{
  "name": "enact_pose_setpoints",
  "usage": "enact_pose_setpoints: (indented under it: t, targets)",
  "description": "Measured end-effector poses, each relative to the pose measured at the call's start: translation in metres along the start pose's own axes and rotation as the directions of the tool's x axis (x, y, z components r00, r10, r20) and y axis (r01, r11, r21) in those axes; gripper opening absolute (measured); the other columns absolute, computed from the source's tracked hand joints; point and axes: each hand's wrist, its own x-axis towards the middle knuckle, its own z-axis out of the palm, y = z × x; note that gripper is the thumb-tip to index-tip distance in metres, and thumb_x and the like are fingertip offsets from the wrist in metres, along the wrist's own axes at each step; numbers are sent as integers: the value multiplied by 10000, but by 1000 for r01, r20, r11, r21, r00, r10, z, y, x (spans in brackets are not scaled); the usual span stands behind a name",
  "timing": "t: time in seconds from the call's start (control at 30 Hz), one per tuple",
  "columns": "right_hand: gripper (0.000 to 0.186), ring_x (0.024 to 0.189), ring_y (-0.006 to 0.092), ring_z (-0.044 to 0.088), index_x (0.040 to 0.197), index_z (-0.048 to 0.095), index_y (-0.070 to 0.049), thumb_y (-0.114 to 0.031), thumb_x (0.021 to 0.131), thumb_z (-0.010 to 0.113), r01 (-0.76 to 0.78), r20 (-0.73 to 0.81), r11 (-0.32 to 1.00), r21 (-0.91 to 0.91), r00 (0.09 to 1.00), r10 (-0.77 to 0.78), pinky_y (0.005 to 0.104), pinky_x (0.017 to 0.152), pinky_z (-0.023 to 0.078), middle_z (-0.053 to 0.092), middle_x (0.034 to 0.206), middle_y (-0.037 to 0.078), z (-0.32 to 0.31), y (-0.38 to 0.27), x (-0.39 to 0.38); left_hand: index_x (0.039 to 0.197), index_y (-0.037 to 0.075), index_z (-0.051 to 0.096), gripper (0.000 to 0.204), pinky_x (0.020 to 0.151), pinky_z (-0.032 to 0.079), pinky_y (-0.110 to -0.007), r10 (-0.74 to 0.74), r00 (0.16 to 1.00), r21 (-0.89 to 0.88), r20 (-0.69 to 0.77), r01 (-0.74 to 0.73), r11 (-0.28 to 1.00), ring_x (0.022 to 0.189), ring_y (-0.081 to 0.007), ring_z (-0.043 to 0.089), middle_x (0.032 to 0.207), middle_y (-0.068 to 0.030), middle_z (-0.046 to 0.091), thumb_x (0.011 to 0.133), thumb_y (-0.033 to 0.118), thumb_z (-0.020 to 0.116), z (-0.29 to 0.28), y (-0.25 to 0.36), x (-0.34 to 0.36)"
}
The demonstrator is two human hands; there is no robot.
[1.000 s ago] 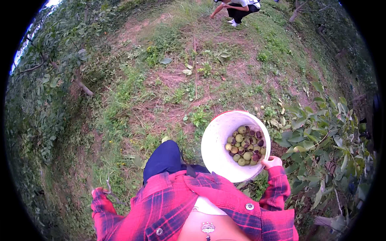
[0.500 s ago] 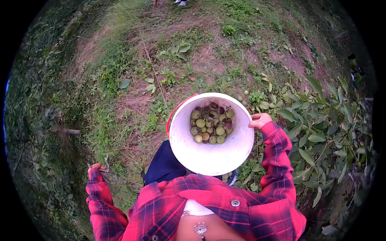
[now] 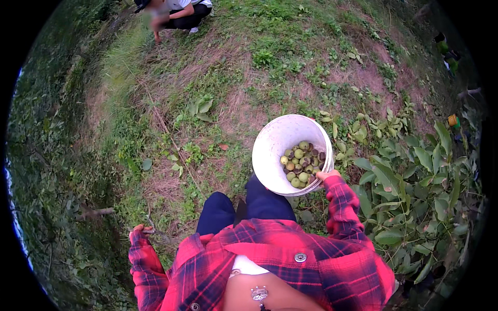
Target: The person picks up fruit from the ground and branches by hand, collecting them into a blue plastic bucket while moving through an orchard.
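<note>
A white bucket point(image 3: 270, 155) is tilted in front of my thighs, its mouth turned up towards me. Inside lie several round green fruits point(image 3: 303, 177) with dark brown patches, like walnuts in their husks, gathered on the right side. My right hand point(image 3: 328, 177) is closed on the bucket's right rim. Out to the left, my left hand point(image 3: 139, 232) is closed round a thin forked branch point(image 3: 162, 236). Most of its fingers are hidden by the sleeve and the angle.
Leafy branches point(image 3: 410, 192) crowd the right side, close to my right arm. Dark shrubs point(image 3: 57, 207) line the left. Grass and dry straw cover the slope ahead. A person point(image 3: 179, 13) squats at the far left, reaching to the ground. A small orange-yellow object point(image 3: 454, 121) shows at the far right.
The bucket has swung to the right and tipped, and the fruits have shifted with it. My view has lifted, bringing the squatting person into sight. Both hands keep their hold.
</note>
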Motion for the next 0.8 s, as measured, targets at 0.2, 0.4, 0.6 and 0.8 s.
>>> enact_pose_setpoints:
  t: [0.2, 0.4, 0.6, 0.8]
  targets:
    - [341, 592, 238, 550, 760, 496, 104, -164, 580, 603, -219, 87, 739, 638, 973, 213, 310, 507, 481, 540, 717, 178, -18, -24, 55, 872, -39, 460, 202, 411, 419, -297, -296, 954, -27, -39, 295, 955, 514, -249, 536, 670, -180, 561, 740, 112, 437, 79, -4, -1]
    - [293, 668, 227, 527, 762, 501, 73, -140, 579, 586, -295, 214, 297, 908, 937, 278, 325, 520, 501, 509, 777, 147, -40, -21, 136, 861, -38, 465, 193, 407, 425, -312, -337, 940, 103, 63, 329, 938, 508, -256, 537, 662, -182, 559, 734, 106, 441, 219, 83, 73]
    - [298, 686, 267, 489, 824, 463, -28, -215, 600, 520, -443, 327, 254, 860, 860, 393, 356, 526, 488, 491, 800, 139, -33, -85, 196, 850, -38, 470, 184, 404, 431, -326, -331, 936, 183, 117, 307, 934, 503, -263, 538, 653, -185, 557, 728, 99, 446, 360, 199, 157]
    - [314, 762, 223, 475, 856, 379, -72, -88, 610, 573, -557, 471, 65, 828, 754, 458, 306, 569, 466, 452, 863, 120, -72, -134, 314, 696, -27, 509, 128, 377, 411, -309, -111, 992, 345, 52, 87, 935, 443, -248, 504, 597, -159, 545, 698, 85, 448, 485, 338, 134]
